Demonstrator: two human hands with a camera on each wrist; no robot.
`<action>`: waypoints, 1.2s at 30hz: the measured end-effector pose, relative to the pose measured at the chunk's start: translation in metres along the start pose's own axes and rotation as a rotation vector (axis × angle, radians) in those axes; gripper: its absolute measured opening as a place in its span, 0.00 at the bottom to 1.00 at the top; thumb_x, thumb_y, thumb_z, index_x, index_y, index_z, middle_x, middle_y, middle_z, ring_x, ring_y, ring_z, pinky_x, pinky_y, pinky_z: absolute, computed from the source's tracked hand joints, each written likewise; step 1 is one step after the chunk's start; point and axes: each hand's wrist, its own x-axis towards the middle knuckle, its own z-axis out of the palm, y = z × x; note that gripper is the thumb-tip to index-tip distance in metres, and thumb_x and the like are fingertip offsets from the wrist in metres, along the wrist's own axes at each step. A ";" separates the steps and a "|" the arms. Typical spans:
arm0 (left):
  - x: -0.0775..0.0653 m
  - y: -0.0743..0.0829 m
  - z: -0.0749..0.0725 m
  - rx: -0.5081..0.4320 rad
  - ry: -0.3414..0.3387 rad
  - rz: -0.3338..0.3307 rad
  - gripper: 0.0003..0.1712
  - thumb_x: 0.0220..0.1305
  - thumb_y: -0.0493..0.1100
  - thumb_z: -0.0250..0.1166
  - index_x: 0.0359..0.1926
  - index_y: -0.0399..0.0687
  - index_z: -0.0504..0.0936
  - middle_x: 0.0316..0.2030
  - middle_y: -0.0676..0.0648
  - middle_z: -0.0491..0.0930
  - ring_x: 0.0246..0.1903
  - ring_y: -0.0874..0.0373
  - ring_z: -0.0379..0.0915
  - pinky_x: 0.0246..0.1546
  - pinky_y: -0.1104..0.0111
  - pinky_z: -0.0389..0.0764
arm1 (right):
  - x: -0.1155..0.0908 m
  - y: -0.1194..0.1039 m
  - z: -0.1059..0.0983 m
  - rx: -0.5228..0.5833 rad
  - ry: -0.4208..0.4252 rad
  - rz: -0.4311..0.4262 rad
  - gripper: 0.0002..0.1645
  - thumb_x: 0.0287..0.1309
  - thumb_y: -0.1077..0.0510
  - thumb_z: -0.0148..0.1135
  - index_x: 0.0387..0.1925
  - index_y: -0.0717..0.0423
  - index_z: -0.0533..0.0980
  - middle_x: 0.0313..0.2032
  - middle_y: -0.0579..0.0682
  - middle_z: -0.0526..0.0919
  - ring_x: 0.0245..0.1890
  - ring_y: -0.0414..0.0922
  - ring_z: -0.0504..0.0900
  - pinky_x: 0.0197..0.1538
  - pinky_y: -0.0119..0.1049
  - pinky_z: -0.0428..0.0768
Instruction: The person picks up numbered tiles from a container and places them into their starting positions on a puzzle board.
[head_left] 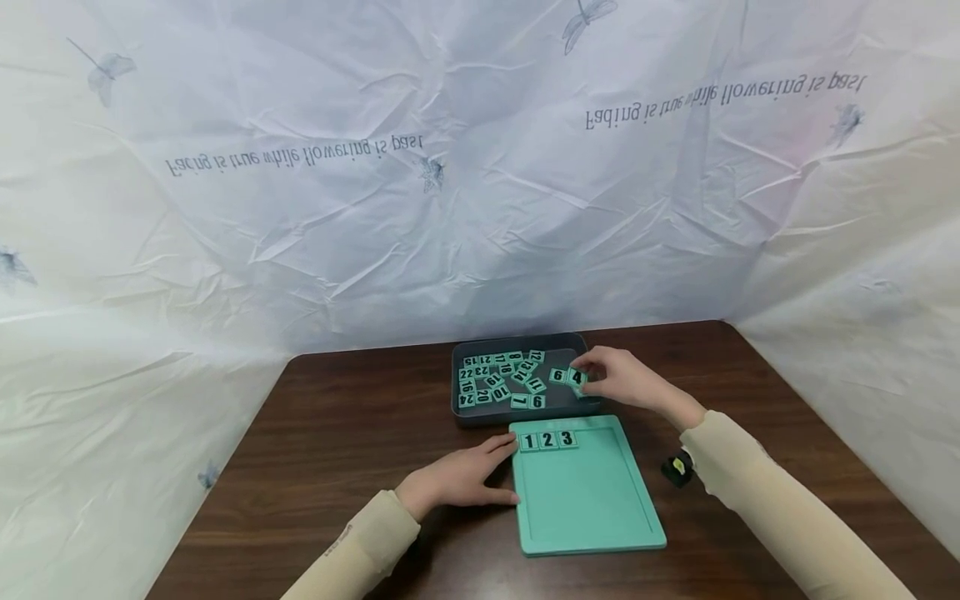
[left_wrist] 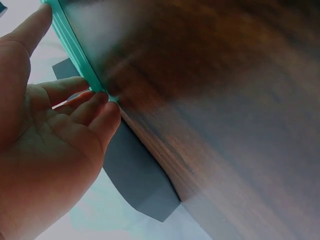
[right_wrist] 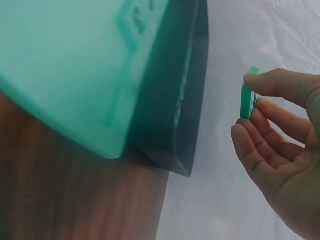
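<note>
My right hand [head_left: 618, 379] pinches a green number tile marked 4 [head_left: 576, 377] over the right end of a dark grey tray [head_left: 459, 414]. In the right wrist view the tile [right_wrist: 246, 101] shows edge-on between thumb and fingertips. My left hand [head_left: 461, 477] touches the left edge of a flat mint-green board [head_left: 588, 500], thumb and fingers spread along it. In the left wrist view fingertips and thumb meet the board's side [left_wrist: 75, 47]. Tiles 1 [head_left: 528, 442], 2 [head_left: 548, 440] and 3 [head_left: 567, 439] lie side by side at the board's upper left.
Several loose number tiles [head_left: 501, 393] lie at various angles in the tray, mostly toward its left. A small black object with a yellow-green mark [head_left: 678, 468] is beside the right sleeve. The brown wooden table [head_left: 337, 433] is bounded by white printed sheeting [head_left: 375, 250].
</note>
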 end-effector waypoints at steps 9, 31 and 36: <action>-0.002 -0.001 0.000 0.010 0.005 0.017 0.49 0.69 0.70 0.57 0.80 0.53 0.53 0.79 0.51 0.47 0.70 0.57 0.62 0.65 0.60 0.70 | -0.024 0.008 0.018 -0.020 -0.102 -0.059 0.22 0.63 0.63 0.67 0.59 0.62 0.79 0.49 0.52 0.79 0.43 0.50 0.79 0.41 0.40 0.79; 0.001 0.001 0.001 0.011 0.005 0.012 0.50 0.68 0.72 0.57 0.80 0.53 0.53 0.79 0.51 0.47 0.69 0.58 0.63 0.64 0.60 0.70 | -0.038 0.021 0.046 -0.072 -0.221 -0.060 0.20 0.57 0.66 0.70 0.52 0.61 0.82 0.45 0.49 0.79 0.40 0.45 0.77 0.39 0.39 0.78; 0.001 0.001 0.001 0.014 0.006 0.007 0.50 0.68 0.72 0.57 0.80 0.54 0.53 0.79 0.52 0.48 0.69 0.58 0.63 0.64 0.60 0.70 | -0.039 0.021 0.047 -0.059 -0.186 -0.064 0.19 0.57 0.66 0.68 0.52 0.61 0.81 0.45 0.50 0.78 0.39 0.45 0.76 0.38 0.38 0.77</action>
